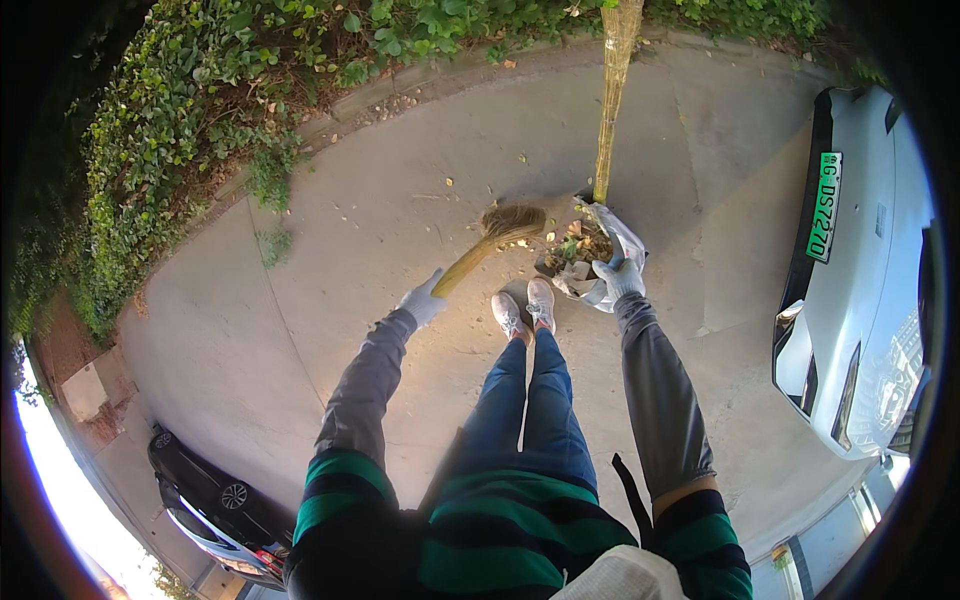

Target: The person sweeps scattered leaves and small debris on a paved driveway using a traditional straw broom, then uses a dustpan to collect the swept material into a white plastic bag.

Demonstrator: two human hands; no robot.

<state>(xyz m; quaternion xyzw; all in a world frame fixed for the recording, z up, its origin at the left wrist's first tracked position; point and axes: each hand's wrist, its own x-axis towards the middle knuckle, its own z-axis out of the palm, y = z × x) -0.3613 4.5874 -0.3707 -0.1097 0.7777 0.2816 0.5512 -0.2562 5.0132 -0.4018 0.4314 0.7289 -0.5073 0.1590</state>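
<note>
My left hand (424, 300), in a pale work glove, is closed around the yellowish handle of a short broom (466, 268). Its brown bristles (514, 220) are low over the concrete, beside the mouth of a white plastic bag (626, 234). My gloved right hand (621, 280) grips the bag's near edge. Dry and green leaves (581, 246) fill the bag's mouth; whether a dustpan is among them I cannot tell. Just beyond the bag is the narrow end of a long straw broom (606, 135), which widens toward the top of the view.
Scattered leaves (523, 158) dot the concrete ground (360, 247). Green shrubs (187, 97) grow behind a low curb (360, 105). A light-coloured car (870, 300) with a green plate is at the right, and a black car (217, 480) at lower left. My shoes (523, 307) are close to the bag.
</note>
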